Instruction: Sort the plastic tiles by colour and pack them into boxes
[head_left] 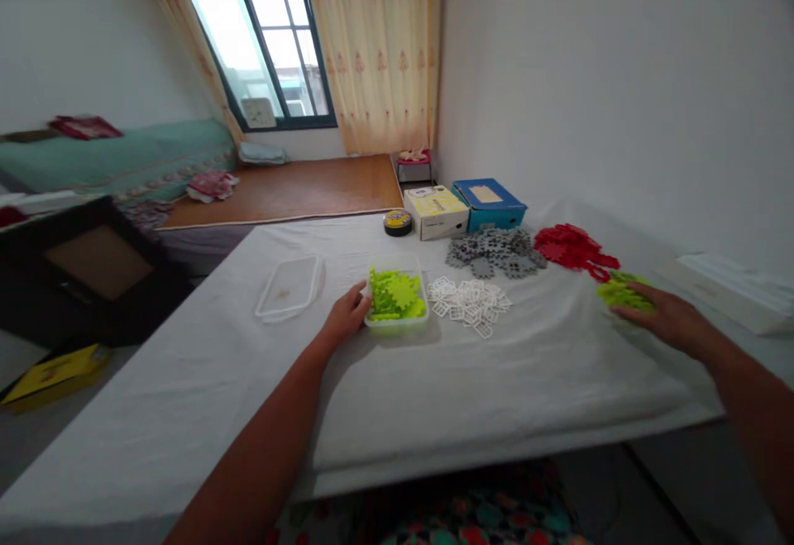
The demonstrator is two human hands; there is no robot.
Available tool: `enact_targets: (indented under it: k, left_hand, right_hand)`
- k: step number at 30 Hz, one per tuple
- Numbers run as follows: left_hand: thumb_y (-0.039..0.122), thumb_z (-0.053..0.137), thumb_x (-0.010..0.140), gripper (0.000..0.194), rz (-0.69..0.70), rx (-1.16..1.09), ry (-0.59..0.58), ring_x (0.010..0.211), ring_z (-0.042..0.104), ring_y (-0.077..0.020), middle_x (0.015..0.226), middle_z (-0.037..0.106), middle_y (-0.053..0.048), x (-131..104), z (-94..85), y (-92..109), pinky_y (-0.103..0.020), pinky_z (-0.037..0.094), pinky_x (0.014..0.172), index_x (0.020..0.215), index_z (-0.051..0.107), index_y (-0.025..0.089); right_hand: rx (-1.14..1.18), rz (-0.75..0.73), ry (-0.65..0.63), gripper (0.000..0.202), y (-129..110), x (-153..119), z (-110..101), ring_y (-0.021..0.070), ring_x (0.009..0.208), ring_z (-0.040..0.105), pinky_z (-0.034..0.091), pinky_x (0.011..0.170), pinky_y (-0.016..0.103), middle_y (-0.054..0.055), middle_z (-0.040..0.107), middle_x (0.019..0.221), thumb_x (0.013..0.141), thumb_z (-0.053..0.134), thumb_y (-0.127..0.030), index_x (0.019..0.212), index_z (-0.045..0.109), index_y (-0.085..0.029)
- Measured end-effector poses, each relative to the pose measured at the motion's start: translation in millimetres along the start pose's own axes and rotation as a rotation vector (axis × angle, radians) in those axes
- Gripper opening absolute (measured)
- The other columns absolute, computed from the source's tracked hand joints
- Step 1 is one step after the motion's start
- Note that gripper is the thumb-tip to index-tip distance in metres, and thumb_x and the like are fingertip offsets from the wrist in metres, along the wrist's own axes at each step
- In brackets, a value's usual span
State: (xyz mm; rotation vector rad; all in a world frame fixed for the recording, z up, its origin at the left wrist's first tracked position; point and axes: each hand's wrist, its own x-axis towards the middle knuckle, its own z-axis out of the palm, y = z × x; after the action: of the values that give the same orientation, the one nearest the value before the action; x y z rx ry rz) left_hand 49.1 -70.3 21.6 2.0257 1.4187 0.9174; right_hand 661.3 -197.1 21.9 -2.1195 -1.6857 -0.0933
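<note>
Clear plastic container (397, 326), center of frame on the white-covered bench (248, 413), with lime-green gear pieces (397, 293) inside. Left hand (346, 313) grips its left wall; fingers look closed on the side. Right hand (673, 317), right side of frame, has thumb and fingers around a loose green pile (624, 290); can't tell if they're fully closed on any pieces.

Handling: keep the left grip low and steady so the light-looking container doesn't skid or tip. Right fingers should cup from beneath and gather a compact handful; flat toothed pieces probably slip out of a loose pinch. Red pieces (567, 246) lie just beyond the green pile, so scoop clear of them. White frame pieces (471, 305) and gray gears (496, 251) sit between the hands: carry high over both. Lid (289, 287) lies apart, left of center.
</note>
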Motion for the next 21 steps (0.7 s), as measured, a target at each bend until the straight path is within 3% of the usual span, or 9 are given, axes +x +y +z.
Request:
enact_targets:
  k: [2, 5, 8, 10, 12, 14, 17, 21]
  left_hand:
    - [0.048, 0.041, 0.088, 0.061, 0.001, 0.003, -0.001, 0.061, 0.054, -0.0148, 0.067, 0.058, 0.001, 0, 0.2, 0, -0.026, 0.043, 0.061, 0.132, 0.053, 0.008]
    - [0.047, 0.042, 0.088, 0.06, -0.002, -0.004, -0.004, 0.059, 0.053, -0.0148, 0.066, 0.057, 0.001, -1, -0.1, 1, -0.026, 0.043, 0.059, 0.132, 0.054, 0.009]
    - [0.046, 0.042, 0.089, 0.059, 0.003, 0.015, -0.017, 0.059, 0.054, -0.0144, 0.066, 0.057, 0.001, -1, -0.9, 2, -0.025, 0.043, 0.06, 0.133, 0.053, 0.008]
    - [0.044, 0.04, 0.09, 0.058, 0.01, 0.018, -0.028, 0.059, 0.054, -0.0139, 0.067, 0.057, 0.001, -2, -1.4, 2, -0.025, 0.043, 0.06, 0.133, 0.052, 0.008]
    - [0.043, 0.04, 0.091, 0.055, 0.015, 0.008, -0.033, 0.059, 0.055, -0.0135, 0.067, 0.057, 0.001, -3, -1.8, 3, -0.024, 0.042, 0.06, 0.133, 0.051, 0.01]
    - [0.043, 0.04, 0.092, 0.053, 0.01, 0.0, -0.04, 0.057, 0.055, -0.0132, 0.066, 0.058, 0.001, -3, -2.0, 4, -0.024, 0.042, 0.06, 0.133, 0.051, 0.011]
    - [0.042, 0.04, 0.092, 0.054, 0.003, 0.009, -0.058, 0.057, 0.056, -0.0136, 0.068, 0.06, 0.0, -4, -2.2, 5, -0.025, 0.042, 0.061, 0.134, 0.05, 0.009]
    - [0.04, 0.041, 0.091, 0.053, 0.008, 0.032, -0.046, 0.059, 0.057, -0.0145, 0.069, 0.062, -0.001, -3, -1.9, 5, -0.026, 0.041, 0.061, 0.133, 0.052, 0.009]
  right_hand:
    - [0.154, -0.062, -0.019, 0.054, -77, 8, -10, 0.0386, 0.106, 0.063, 0.048, 0.093, 0.053, 0.012, 0.069, 0.113, 0.074, 0.061, -0.06, 0.118, 0.061, -0.028]
    - [0.401, -0.292, -0.115, 0.051, -206, 16, -12, 0.0324, 0.098, 0.066, 0.053, 0.087, 0.048, 0.008, 0.071, 0.109, 0.076, 0.063, -0.058, 0.115, 0.064, -0.026]
    - [0.549, -0.575, -0.255, 0.04, -315, 24, 8, 0.0258, 0.097, 0.067, 0.052, 0.089, 0.042, 0.004, 0.071, 0.109, 0.081, 0.062, -0.049, 0.114, 0.065, -0.025]
    - [0.545, -0.661, -0.253, 0.04, -365, 32, 29, 0.0259, 0.104, 0.065, 0.05, 0.093, 0.041, 0.003, 0.07, 0.114, 0.082, 0.064, -0.044, 0.117, 0.064, -0.026]
    - [0.491, -0.667, -0.236, 0.047, -394, 44, 51, 0.0272, 0.108, 0.064, 0.049, 0.095, 0.043, 0.003, 0.068, 0.118, 0.082, 0.065, -0.045, 0.126, 0.059, -0.028]
    - [0.443, -0.663, -0.171, 0.055, -407, 56, 69, 0.028, 0.109, 0.064, 0.048, 0.095, 0.045, 0.004, 0.067, 0.121, 0.085, 0.062, -0.048, 0.136, 0.051, -0.03]
    - [0.419, -0.698, -0.064, 0.05, -406, 63, 86, 0.0259, 0.108, 0.063, 0.048, 0.095, 0.047, 0.006, 0.066, 0.124, 0.093, 0.051, -0.042, 0.14, 0.046, -0.03]
    - [0.376, -0.784, -0.158, 0.041, -400, 42, 90, 0.0239, 0.104, 0.065, 0.049, 0.092, 0.044, 0.006, 0.068, 0.12, 0.093, 0.047, -0.027, 0.134, 0.054, -0.028]
